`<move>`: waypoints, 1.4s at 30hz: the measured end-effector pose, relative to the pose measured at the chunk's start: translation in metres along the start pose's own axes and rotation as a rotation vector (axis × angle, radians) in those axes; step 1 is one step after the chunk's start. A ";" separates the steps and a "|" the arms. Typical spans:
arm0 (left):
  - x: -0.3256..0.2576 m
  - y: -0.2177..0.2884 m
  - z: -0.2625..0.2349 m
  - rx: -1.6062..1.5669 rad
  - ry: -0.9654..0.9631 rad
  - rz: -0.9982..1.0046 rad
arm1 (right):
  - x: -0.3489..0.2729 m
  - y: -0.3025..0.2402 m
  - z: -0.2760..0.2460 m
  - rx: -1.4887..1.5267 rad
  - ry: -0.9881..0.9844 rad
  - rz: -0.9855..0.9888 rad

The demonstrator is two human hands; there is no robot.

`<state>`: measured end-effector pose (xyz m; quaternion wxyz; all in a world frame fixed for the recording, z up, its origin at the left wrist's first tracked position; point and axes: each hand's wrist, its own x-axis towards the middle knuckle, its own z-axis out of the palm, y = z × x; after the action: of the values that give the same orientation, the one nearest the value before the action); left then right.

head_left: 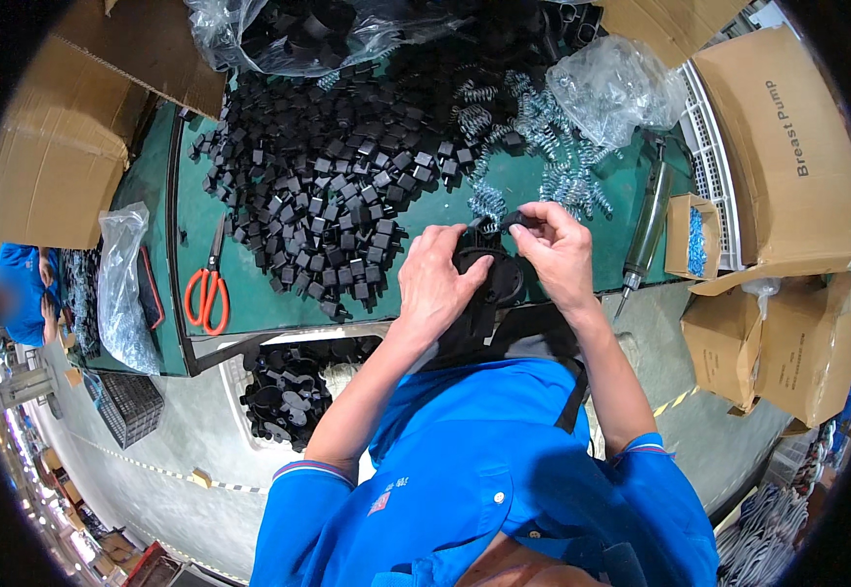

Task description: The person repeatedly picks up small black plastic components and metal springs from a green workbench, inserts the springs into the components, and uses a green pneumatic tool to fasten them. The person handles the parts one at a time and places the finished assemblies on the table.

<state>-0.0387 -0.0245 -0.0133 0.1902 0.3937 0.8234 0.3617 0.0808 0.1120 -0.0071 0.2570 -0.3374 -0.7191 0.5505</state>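
My left hand (435,279) grips a black plastic part (504,282) with a round, ring-like section, held at the table's near edge. The thumb lies over its top and the fingers wrap its left side. At the upper right of that part, my right hand (555,252) pinches a small black piece (515,221) between thumb and fingertips. Whether the two pieces are joined is hard to make out. Just beyond my hands lie loose metal coil springs (488,202). A large heap of small black plastic blocks (337,186) spreads to their left.
Orange-handled scissors (207,293) lie left on the green table (254,318). A power screwdriver (650,215) and a small box of screws (696,243) are at right. Below the edge stands a white bin (240,401) of black parts. Cartons (787,147) flank the table; another person (24,289) works far left.
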 end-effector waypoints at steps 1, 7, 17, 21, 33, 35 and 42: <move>0.001 0.000 0.000 -0.020 -0.013 -0.018 | 0.001 0.004 0.004 0.000 0.014 -0.015; 0.009 0.002 -0.005 -0.139 -0.116 -0.127 | -0.004 -0.004 0.025 -0.434 0.053 -0.352; -0.005 -0.015 -0.018 -1.484 -0.513 -0.687 | -0.026 -0.008 0.014 -0.033 0.104 -0.225; -0.026 0.007 -0.003 -1.340 -0.390 -0.602 | -0.046 -0.010 0.005 0.072 0.094 -0.145; -0.040 0.029 0.003 -1.303 -0.526 -0.575 | -0.075 -0.008 -0.026 0.056 0.152 -0.238; -0.040 0.035 0.002 -1.399 -0.586 -0.651 | -0.077 -0.003 -0.028 0.058 0.158 -0.234; -0.027 0.054 -0.005 -1.154 -0.520 -0.584 | -0.081 0.003 -0.029 0.212 0.189 -0.121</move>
<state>0.0030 -0.0249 0.0308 0.6496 0.0661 0.4995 0.5693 0.1545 0.0684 -0.0026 0.3903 -0.3148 -0.6485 0.5727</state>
